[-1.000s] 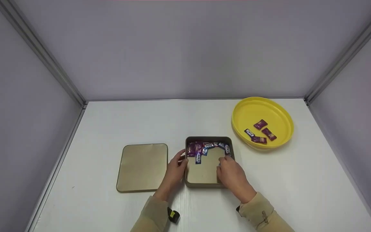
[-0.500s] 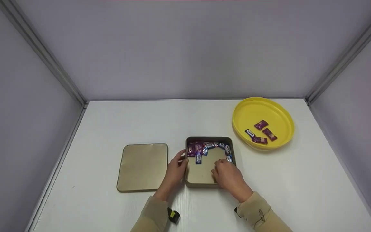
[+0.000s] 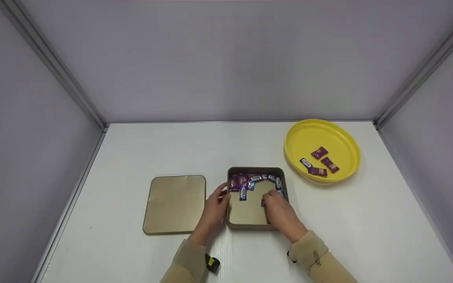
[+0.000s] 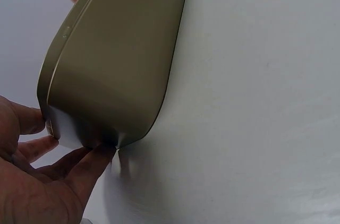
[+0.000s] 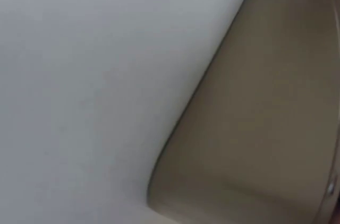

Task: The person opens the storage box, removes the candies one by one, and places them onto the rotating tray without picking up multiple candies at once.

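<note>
In the head view my left hand (image 3: pixel 214 208) touches the outer left wall of the square metal tin (image 3: pixel 250 226). The left wrist view has this hand's fingertips (image 4: pixel 101 155) against the tin's side (image 4: pixel 111 65). My right hand (image 3: pixel 280 212) is inside the tin at its right side, fingers curled round a small blue wrapped candy (image 3: pixel 263 203) that shows only in part. Purple candies (image 3: pixel 238 182) and blue candies (image 3: pixel 243 193) line the tin's back and right side. The right wrist view shows mainly the tin's outer wall (image 5: pixel 249 107).
A flat metal lid (image 3: pixel 175 204) lies left of the tin. At the back right stands a yellow round tray (image 3: pixel 332 137) holding several purple and blue candies (image 3: pixel 317 171). A small black and yellow object (image 3: pixel 212 263) is beside my left sleeve.
My right hand first moved left from the tin's right wall, uncovering a blue candy there. Its fingers now sit slightly farther back, with a blue candy showing at them. My left hand has stayed put.
</note>
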{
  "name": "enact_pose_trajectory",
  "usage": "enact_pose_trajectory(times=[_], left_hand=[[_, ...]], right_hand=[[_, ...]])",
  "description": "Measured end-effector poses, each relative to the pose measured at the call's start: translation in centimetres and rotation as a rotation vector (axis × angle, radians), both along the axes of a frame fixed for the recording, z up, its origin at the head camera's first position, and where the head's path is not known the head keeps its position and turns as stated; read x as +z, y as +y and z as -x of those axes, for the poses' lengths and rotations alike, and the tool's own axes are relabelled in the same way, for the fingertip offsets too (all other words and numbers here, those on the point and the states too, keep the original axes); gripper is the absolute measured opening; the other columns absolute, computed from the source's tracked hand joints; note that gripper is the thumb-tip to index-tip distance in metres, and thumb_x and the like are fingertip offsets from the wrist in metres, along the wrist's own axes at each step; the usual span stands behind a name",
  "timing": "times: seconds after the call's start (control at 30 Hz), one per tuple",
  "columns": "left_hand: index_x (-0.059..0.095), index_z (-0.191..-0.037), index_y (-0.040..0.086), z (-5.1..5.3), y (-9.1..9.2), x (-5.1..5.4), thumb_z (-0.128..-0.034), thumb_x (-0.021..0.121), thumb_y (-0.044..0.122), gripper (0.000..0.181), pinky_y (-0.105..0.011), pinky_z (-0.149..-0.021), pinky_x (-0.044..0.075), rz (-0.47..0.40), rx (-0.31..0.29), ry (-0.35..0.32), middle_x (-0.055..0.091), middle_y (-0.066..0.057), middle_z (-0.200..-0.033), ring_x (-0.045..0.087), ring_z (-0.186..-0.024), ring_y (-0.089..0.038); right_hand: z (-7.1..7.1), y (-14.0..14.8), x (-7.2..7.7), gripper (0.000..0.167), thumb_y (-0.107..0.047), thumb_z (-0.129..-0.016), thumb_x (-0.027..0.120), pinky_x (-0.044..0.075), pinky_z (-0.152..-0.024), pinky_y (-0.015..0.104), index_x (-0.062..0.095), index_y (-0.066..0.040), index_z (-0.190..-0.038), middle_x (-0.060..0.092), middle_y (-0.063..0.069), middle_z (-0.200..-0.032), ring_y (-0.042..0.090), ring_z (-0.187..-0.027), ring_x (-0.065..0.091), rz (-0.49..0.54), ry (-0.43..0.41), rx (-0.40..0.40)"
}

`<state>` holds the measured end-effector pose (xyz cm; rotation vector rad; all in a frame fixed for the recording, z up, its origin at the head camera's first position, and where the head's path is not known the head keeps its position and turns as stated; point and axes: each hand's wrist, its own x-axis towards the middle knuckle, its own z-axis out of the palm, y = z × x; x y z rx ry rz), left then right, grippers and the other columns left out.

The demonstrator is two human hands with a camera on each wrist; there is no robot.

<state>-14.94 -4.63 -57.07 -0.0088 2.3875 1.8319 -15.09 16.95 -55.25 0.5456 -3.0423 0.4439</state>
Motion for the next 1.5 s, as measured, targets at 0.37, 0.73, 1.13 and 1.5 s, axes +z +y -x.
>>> enact_pose_trajectory(times=[0.37, 0.73, 1.13, 1.5], left_hand=[[0.043, -0.146, 0.003, 0.2, 0.0, 0.1, -0.1013, 0.051, 0.009, 0.046, -0.046, -0.098, 0.048, 0.009, 0.007, 0.005, 0.057, -0.024, -0.129, 0.059, -0.112, -0.035], [0.043, -0.146, 0.003, 0.3, -0.1, 0.2, -0.1014, 0.05, 0.01, 0.046, -0.046, -0.098, 0.047, 0.012, 0.005, 0.014, 0.057, -0.024, -0.129, 0.059, -0.113, -0.035], [0.041, -0.149, 0.007, 0.1, -0.1, 0.4, -0.1035, 0.049, 0.014, 0.046, -0.046, -0.103, 0.043, 0.021, -0.007, -0.01, 0.055, -0.022, -0.134, 0.056, -0.119, -0.034], [0.037, -0.151, 0.004, -0.5, -0.5, 0.1, -0.1024, 0.048, 0.007, 0.049, -0.043, -0.104, 0.043, -0.031, -0.059, -0.007, 0.047, -0.026, -0.142, 0.05, -0.127, -0.037]], right_hand=[[0.5, 0.0, -0.2, 0.016, 0.012, -0.084, 0.063, 0.056, -0.07, 0.038, 0.069, 0.0, -0.093, 0.063, 0.013, -0.089, 0.025, -0.081, 0.063, -0.029, 0.027, -0.006], [0.7, -0.2, -0.4, 0.02, 0.01, -0.084, 0.064, 0.055, -0.066, 0.039, 0.072, -0.007, -0.091, 0.064, 0.006, -0.084, 0.023, -0.079, 0.063, -0.047, 0.034, -0.01], [0.5, 0.4, -0.8, 0.013, -0.007, -0.085, 0.074, 0.053, -0.061, 0.034, 0.073, -0.01, -0.097, 0.062, -0.001, -0.082, 0.016, -0.073, 0.061, 0.064, 0.08, 0.057], [0.3, 0.6, -1.1, 0.005, -0.012, -0.087, 0.073, 0.053, -0.066, 0.03, 0.072, -0.016, -0.091, 0.061, -0.008, -0.085, 0.009, -0.075, 0.059, 0.142, 0.052, 0.076]])
